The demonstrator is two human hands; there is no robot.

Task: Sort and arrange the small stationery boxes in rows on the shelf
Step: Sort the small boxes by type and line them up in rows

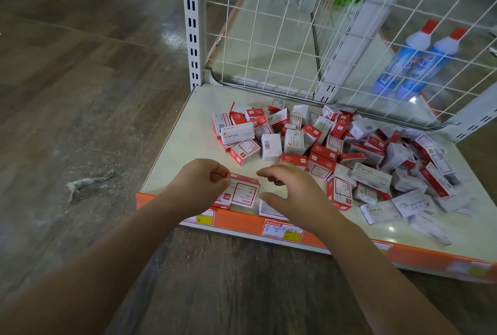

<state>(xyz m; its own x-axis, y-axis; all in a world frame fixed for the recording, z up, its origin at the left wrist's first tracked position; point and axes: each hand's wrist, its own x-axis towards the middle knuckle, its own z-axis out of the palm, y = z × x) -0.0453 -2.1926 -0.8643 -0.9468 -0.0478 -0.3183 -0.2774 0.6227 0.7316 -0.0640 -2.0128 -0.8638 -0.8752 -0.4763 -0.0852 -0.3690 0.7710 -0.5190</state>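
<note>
A loose heap of several small red-and-white stationery boxes (322, 141), some marked STAPLES, lies jumbled on the cream shelf board (188, 130). My left hand (201, 184) pinches the top corner of one red-and-white box (243, 193) near the shelf's front edge; that box leans on another one lying beneath it. My right hand (293, 194) hovers just right of it with fingers spread and relaxed, holding nothing. A white box (269, 209) lies partly hidden under the right hand.
The shelf has an orange front strip (242, 220) with price labels. A white wire grid (295, 38) and a slotted upright post (192, 25) close the back. Two blue bottles (411, 63) stand behind the grid. Wood-look floor lies to the left.
</note>
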